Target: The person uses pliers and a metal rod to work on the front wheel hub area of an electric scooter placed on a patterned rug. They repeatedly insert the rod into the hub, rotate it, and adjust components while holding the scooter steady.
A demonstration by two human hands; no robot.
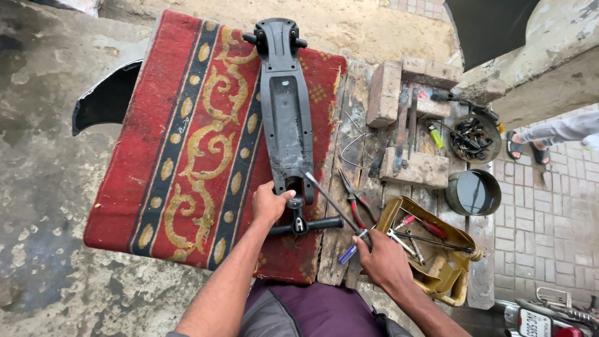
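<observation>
Head view, scooter deck: a long black scooter deck [286, 106] lies flat, running from near to far along the right part of the red carpet [181, 150]; lying flat with its near end at the person's side, it rests steady for work.
Carpet: it covers the left part of the wooden bench [349, 125], and looks like padding that keeps the deck from sliding or scratching.
Left hand: the left hand [269, 205] is closed around the near end of the deck, just above the short black crossbar [307, 224], apparently to pin it down.
Right hand: the right hand [382, 257] is pinched shut on the handle of a long screwdriver [334, 205], whose shaft slants up and left so the tip meets the near end of the deck beside the left hand.
Pliers: red-handled pliers [355, 203] lie on the bare boards just right of the shaft, within reach.
Tool tray: a yellow tray [458, 240] of loose tools sits at the near right, touching the right hand's side of the bench.
Far right: bricks [399, 93], a bowl of dark parts [474, 138] and a round tin [473, 192] stand well apart from the deck.
</observation>
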